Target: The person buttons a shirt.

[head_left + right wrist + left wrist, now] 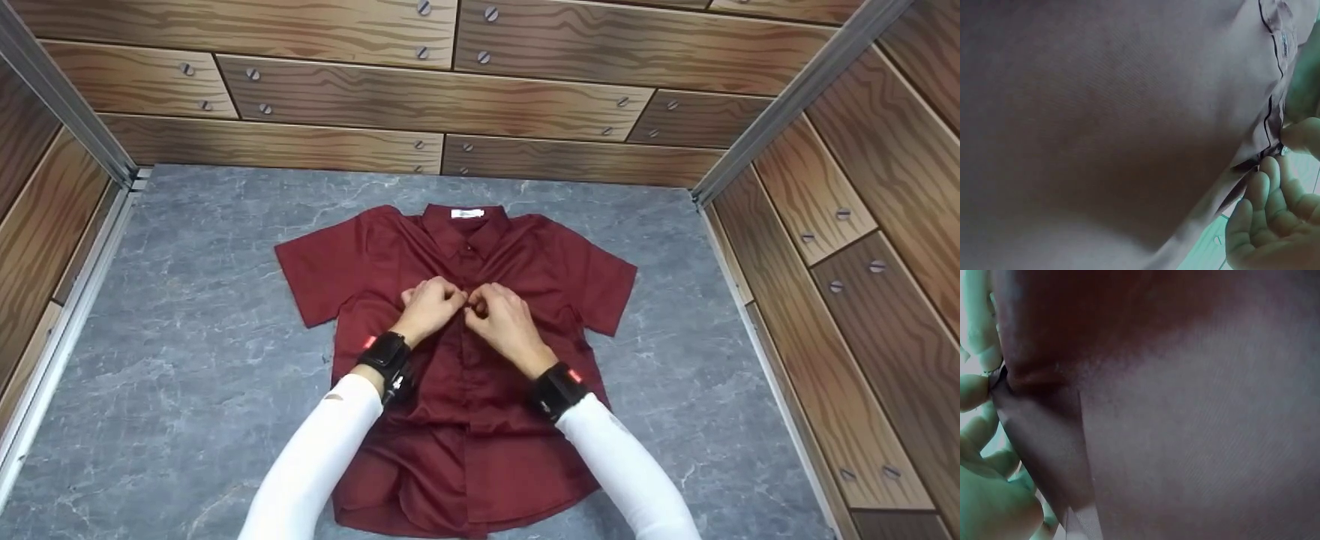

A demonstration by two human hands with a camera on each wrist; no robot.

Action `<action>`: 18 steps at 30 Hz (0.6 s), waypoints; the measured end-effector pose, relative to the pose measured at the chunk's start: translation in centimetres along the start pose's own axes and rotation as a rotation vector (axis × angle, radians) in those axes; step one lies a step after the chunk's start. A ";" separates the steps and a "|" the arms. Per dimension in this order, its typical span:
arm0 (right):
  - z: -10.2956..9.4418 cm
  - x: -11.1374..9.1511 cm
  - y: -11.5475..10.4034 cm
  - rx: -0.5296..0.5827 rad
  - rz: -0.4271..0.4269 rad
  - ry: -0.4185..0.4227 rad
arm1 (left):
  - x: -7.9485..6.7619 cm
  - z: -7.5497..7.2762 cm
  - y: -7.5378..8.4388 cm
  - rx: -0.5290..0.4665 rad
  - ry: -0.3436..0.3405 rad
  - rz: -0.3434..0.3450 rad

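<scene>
A dark red short-sleeved button-up shirt [517, 465] lies front up with its collar [491, 234] away from me. At mid-chest, my left hand [431, 307] pinches the fabric of the front placket [465, 360]. Directly beside it, my right hand [506, 321] pinches the same strip, its fingertips almost meeting the left ones. The raised shirt cloth [1196, 427] fills most of the left wrist view. In the right wrist view, fingers hold the edge of the placket [1289, 42]. The fingertips hide whatever button or buttonhole lies between them.
Beneath the shirt is a grey marbled surface [202, 390]. Wood-patterned panels with printed screws form a back wall [337, 90] and a right wall [847, 315]. Metal rails [67, 330] run along the side edges. A white label [467, 214] shows inside the collar.
</scene>
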State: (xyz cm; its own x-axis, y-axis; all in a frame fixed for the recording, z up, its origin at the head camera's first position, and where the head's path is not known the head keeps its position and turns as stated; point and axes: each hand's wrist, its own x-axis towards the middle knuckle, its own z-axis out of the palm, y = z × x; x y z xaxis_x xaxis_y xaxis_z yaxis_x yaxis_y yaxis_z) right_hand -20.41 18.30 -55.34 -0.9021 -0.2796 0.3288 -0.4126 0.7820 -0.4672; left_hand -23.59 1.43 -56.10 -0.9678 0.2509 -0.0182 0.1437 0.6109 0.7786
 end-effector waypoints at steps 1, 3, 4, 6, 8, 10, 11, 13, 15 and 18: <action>0.1 0.0 0.0 -0.025 -0.012 0.009 | 0.0 0.0 0.1 0.008 0.002 -0.003; 0.1 -0.1 -0.1 -0.067 -0.031 0.020 | -0.1 0.0 0.2 0.025 0.006 -0.010; 0.2 -0.1 -0.1 -0.076 -0.035 0.018 | -0.1 0.1 0.2 0.028 0.010 -0.012; 0.2 -0.2 -0.1 -0.077 -0.035 -0.007 | -0.2 0.1 0.1 0.032 0.019 -0.014; 0.0 -0.1 0.1 -0.069 -0.027 -0.042 | -0.4 0.1 -0.1 0.041 0.028 -0.004; -0.3 0.0 0.5 -0.073 -0.010 -0.063 | -0.7 -0.1 -0.3 0.049 0.032 0.017; -0.6 0.2 0.7 -0.085 0.001 -0.067 | -0.9 -0.3 -0.4 0.058 0.030 0.030; -1.1 0.6 1.3 -0.123 0.024 -0.079 | -1.3 -0.7 -0.5 0.091 0.022 0.053; -1.6 1.1 1.9 -0.154 0.063 -0.127 | -1.6 -1.1 -0.5 0.142 -0.013 0.058; -1.9 1.6 2.9 -0.148 0.136 -0.308 | -2.0 -1.6 -0.6 0.254 -0.138 0.027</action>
State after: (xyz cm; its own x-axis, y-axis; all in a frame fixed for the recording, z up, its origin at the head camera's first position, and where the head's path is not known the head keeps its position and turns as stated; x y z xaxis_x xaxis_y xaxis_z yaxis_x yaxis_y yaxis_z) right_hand -22.82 21.14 -54.57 -0.9524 -0.3049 -0.0014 -0.2841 0.8892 -0.3587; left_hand -22.10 -0.68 -55.55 -0.9280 0.3594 -0.0983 0.2335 0.7665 0.5983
